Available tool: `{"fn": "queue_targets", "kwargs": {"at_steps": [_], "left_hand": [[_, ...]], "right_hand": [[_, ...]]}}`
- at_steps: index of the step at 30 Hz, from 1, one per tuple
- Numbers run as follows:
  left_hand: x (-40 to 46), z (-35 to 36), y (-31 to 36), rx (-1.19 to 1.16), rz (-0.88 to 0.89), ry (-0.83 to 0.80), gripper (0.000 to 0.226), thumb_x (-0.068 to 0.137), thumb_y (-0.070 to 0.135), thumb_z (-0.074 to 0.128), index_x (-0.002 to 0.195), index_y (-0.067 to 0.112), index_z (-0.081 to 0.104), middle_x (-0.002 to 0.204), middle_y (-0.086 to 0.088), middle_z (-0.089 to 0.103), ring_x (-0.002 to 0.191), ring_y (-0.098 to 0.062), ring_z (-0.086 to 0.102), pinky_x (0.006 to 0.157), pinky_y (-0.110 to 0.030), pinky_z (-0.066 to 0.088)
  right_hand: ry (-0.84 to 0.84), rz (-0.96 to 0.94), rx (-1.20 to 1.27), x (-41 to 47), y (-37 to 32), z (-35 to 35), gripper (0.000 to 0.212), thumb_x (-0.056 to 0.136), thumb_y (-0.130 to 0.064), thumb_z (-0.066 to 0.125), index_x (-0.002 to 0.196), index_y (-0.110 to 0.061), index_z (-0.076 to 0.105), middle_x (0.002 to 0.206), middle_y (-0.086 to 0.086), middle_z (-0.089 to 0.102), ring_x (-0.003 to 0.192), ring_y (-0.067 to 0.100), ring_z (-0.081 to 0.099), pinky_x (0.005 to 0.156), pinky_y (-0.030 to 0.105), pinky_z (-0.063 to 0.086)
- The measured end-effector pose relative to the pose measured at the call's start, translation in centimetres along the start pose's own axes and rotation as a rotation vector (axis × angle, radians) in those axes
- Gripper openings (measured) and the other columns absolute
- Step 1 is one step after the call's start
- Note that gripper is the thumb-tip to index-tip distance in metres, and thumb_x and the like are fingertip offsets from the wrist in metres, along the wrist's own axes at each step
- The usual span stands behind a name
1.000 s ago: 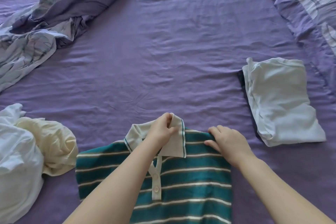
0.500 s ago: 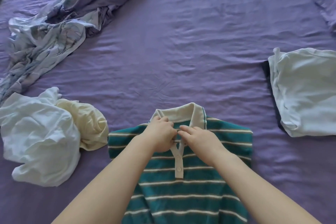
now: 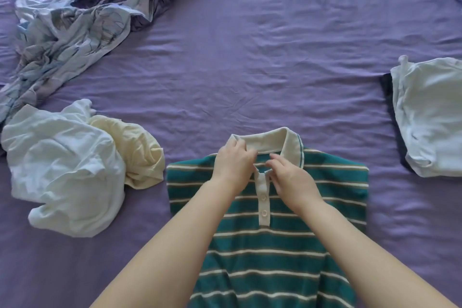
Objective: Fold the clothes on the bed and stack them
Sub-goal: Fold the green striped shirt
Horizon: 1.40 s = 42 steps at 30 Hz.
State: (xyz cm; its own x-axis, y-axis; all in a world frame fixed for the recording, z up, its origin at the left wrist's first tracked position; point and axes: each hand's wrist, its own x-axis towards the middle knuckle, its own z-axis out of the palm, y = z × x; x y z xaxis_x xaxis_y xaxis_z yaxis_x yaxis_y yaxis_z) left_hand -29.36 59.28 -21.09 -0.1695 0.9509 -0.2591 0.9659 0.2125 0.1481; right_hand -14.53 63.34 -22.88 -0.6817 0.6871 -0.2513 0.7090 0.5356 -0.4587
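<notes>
**Green stripes squared up, collar being set**

Green-and-cream striped polo shirt (image 3: 270,245) lies face up near the bottom of the purple bed sheet (image 3: 250,70), sleeves already tucked under. A second ago the right hand (image 3: 291,182) rested on the shoulder; it has since come in to the placket, meeting the left hand (image 3: 233,164). The left pinches the cream collar (image 3: 272,142); the right seems to pinch the placket top, though its fingertips are partly hidden. The collar looks straighter, so the final fold is close. Right lies the folded white stack (image 3: 430,117); left, the crumpled white and cream clothes (image 3: 70,177).
</notes>
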Motion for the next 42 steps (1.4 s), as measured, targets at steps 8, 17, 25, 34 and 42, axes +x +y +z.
{"fn": "queue_targets", "kwargs": {"at_steps": [8,17,25,34,42], "left_hand": [[-8.5,2.9,-0.2,-0.081,-0.171,0.209,0.039,0.075,0.013,0.072,0.112,0.011,0.060,0.128,-0.015,0.055,0.129,-0.037,0.044,0.110,-0.057,0.029],[-7.2,7.9,-0.2,-0.037,-0.277,-0.159,0.075,0.069,0.083,-0.011,0.126,0.047,-0.044,0.141,-0.003,-0.048,0.133,-0.032,-0.039,0.100,-0.065,-0.024],[-7.1,6.5,0.5,-0.034,-0.336,-0.225,0.088,0.073,0.085,0.009,0.143,0.040,-0.023,0.156,-0.006,-0.024,0.142,-0.035,-0.020,0.107,-0.065,-0.008],[-24.7,9.3,7.0,0.014,-0.135,-0.190,0.072,0.087,0.052,0.054,0.148,0.027,0.026,0.157,-0.013,0.016,0.144,-0.036,0.013,0.112,-0.061,0.017],[-34.2,11.1,8.8,0.072,-0.038,-0.331,0.091,0.037,0.044,0.092,0.121,0.023,0.064,0.134,-0.016,0.054,0.120,-0.035,0.055,0.086,-0.056,0.051]], "right_hand": [[0.109,0.187,-0.275,-7.1,2.6,0.0,0.058,0.088,-0.028,0.061,0.140,-0.015,0.040,0.148,0.016,0.035,0.139,0.035,0.028,0.110,0.059,0.021],[-0.215,0.374,-0.351,-6.5,6.5,2.3,0.071,0.073,-0.077,-0.007,0.130,-0.045,-0.033,0.154,0.000,-0.027,0.138,0.024,-0.031,0.110,0.061,-0.006],[-0.164,0.295,-0.451,-8.4,4.3,2.6,0.069,0.090,-0.061,0.021,0.148,-0.032,-0.002,0.158,0.008,-0.004,0.144,0.031,-0.011,0.111,0.061,0.004],[-0.163,0.006,-0.421,-25.1,-0.6,7.8,0.050,0.085,-0.038,0.042,0.131,-0.022,0.055,0.141,0.015,0.047,0.131,0.037,0.041,0.102,0.060,0.036],[-0.272,-0.149,-0.414,-32.8,0.3,8.6,0.077,0.046,-0.042,0.089,0.118,-0.027,0.065,0.127,0.013,0.060,0.117,0.032,0.057,0.091,0.054,0.047]]}}
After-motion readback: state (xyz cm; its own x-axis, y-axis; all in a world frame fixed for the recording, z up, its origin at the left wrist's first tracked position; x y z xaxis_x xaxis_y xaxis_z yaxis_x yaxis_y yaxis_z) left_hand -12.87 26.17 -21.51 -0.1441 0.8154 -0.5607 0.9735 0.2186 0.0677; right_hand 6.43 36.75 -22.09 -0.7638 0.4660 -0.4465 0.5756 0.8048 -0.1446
